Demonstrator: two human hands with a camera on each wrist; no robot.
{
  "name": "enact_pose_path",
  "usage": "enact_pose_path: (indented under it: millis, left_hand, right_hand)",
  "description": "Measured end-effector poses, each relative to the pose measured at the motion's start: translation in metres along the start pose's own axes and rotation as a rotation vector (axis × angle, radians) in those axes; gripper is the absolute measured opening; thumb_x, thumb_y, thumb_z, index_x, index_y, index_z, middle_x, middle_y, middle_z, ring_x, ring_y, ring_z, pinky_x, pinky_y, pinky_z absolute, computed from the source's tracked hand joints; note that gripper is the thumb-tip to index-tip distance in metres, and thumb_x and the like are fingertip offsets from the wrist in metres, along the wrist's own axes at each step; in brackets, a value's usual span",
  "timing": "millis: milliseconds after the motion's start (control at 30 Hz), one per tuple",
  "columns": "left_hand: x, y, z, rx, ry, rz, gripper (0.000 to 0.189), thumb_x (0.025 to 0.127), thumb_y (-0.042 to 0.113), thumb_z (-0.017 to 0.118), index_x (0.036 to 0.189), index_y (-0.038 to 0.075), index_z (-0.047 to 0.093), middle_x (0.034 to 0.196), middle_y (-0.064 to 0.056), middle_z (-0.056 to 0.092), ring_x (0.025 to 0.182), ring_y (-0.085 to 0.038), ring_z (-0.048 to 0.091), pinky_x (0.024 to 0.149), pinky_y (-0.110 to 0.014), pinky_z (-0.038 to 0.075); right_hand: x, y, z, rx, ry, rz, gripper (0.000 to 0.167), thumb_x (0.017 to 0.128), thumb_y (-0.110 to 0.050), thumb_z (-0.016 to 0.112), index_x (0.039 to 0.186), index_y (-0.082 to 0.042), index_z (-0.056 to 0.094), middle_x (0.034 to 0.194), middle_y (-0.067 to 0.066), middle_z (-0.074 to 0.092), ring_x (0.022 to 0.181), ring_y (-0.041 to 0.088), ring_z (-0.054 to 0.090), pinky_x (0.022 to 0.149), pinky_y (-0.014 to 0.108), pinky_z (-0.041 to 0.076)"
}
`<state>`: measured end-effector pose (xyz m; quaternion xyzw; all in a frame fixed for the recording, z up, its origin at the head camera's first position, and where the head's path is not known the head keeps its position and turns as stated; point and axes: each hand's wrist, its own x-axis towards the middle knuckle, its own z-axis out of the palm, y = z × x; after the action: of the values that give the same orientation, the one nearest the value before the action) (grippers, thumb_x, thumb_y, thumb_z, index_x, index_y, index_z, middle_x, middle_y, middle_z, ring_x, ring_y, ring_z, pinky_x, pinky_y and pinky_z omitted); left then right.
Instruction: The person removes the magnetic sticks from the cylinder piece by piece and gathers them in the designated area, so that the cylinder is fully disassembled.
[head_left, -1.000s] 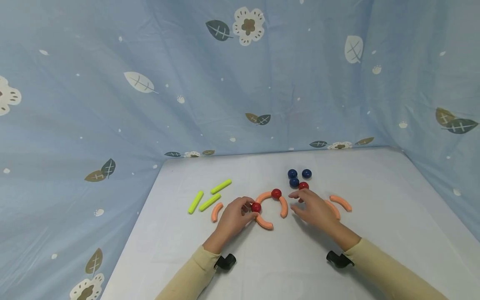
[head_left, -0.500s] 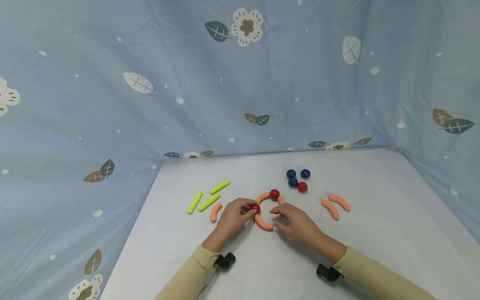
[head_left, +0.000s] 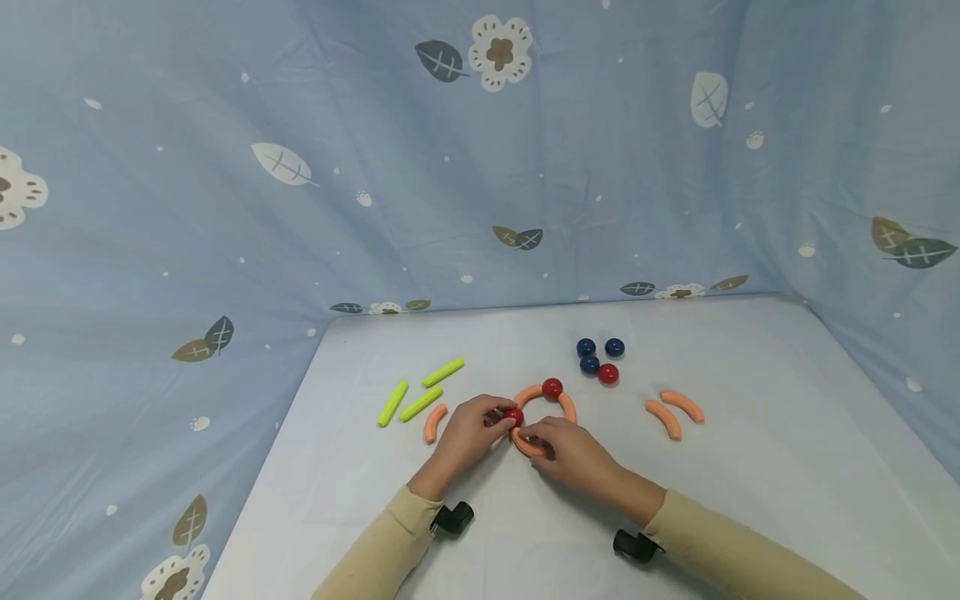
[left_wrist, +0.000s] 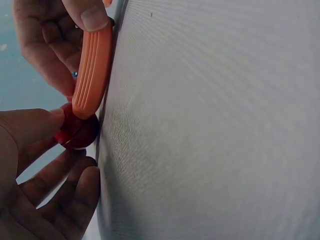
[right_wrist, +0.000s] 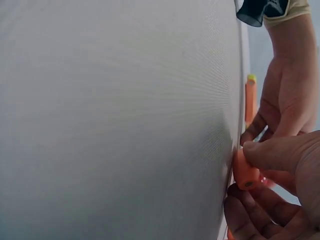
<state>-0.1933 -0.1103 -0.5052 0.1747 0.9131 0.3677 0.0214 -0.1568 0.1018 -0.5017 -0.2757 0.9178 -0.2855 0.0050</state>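
Note:
My left hand (head_left: 471, 429) pinches a red ball (left_wrist: 77, 132) between thumb and fingers, low over the white tabletop. One ribbed end of a curved orange rod (left_wrist: 94, 70) touches that ball. My right hand (head_left: 573, 454) pinches the same rod, its thumb on the far part; a small dark disc shows in the rod's end (right_wrist: 248, 184) in the right wrist view. Behind the hands, a second curved orange rod (head_left: 527, 394), another red ball (head_left: 552, 387) and a third curved rod (head_left: 568, 408) join into an arc. Whether the ring's lower right is joined is hidden by my right hand.
Several blue balls (head_left: 589, 365) and a red ball (head_left: 608, 373) lie at the back. Two curved orange rods (head_left: 663, 419) lie to the right. Three straight yellow-green rods (head_left: 392, 404) and one curved orange rod (head_left: 435, 423) lie left. A patterned blue cloth (head_left: 450, 183) stands behind the table.
My right hand has moved left and down from beside the arc, with nothing in it, and now pinches the lower curved rod. My left hand stays on the red ball.

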Motion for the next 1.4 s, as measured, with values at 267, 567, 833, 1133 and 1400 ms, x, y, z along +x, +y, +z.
enact_pose_path:
  millis: [267, 567, 833, 1133, 1400]
  left_hand:
    - [0.000, 0.000, 0.000, -0.005, 0.000, 0.000, 0.024, 0.097, 0.025, 0.073, 0.119, 0.018, 0.075, 0.110, 0.003, 0.071, 0.091, -0.009, 0.066, 0.078, -0.027, 0.056]
    - [0.000, 0.002, 0.001, -0.002, 0.007, 0.011, 0.023, 0.095, 0.024, 0.074, 0.118, 0.018, 0.076, 0.107, 0.004, 0.070, 0.088, -0.008, 0.064, 0.076, -0.026, 0.055]
    - [0.000, 0.002, 0.001, 0.003, 0.013, -0.014, 0.024, 0.095, 0.024, 0.075, 0.118, 0.020, 0.076, 0.108, 0.004, 0.071, 0.089, -0.009, 0.065, 0.075, -0.026, 0.055]
    - [-0.001, 0.003, 0.001, -0.013, 0.010, -0.018, 0.024, 0.094, 0.023, 0.075, 0.118, 0.019, 0.076, 0.109, 0.004, 0.071, 0.090, -0.010, 0.065, 0.076, -0.026, 0.055]
    - [-0.001, 0.002, 0.001, -0.022, 0.008, -0.016, 0.024, 0.094, 0.022, 0.075, 0.118, 0.019, 0.076, 0.110, 0.004, 0.071, 0.090, -0.010, 0.065, 0.077, -0.026, 0.055]
  right_hand:
    - [0.001, 0.000, 0.001, -0.019, -0.001, 0.005, 0.036, 0.089, -0.014, 0.080, 0.124, -0.011, 0.073, 0.104, -0.002, 0.067, 0.085, 0.008, 0.056, 0.070, 0.027, 0.051]
    - [-0.005, 0.003, 0.001, -0.011, 0.031, 0.004, 0.035, 0.087, -0.013, 0.081, 0.121, -0.015, 0.075, 0.095, -0.009, 0.062, 0.077, 0.005, 0.049, 0.064, 0.022, 0.046]
    - [-0.020, 0.008, -0.006, 0.006, 0.053, 0.019, 0.029, 0.087, -0.012, 0.080, 0.115, -0.016, 0.077, 0.095, -0.009, 0.064, 0.082, 0.005, 0.053, 0.068, 0.026, 0.050]
    - [-0.044, 0.031, -0.030, 0.007, 0.104, 0.171, 0.028, 0.087, -0.015, 0.081, 0.114, -0.019, 0.076, 0.102, -0.011, 0.067, 0.087, 0.006, 0.057, 0.076, 0.029, 0.055]
    - [-0.064, 0.055, -0.050, -0.014, 0.171, 0.187, 0.026, 0.087, -0.008, 0.079, 0.112, -0.015, 0.077, 0.105, -0.007, 0.071, 0.089, 0.008, 0.061, 0.076, 0.032, 0.057]
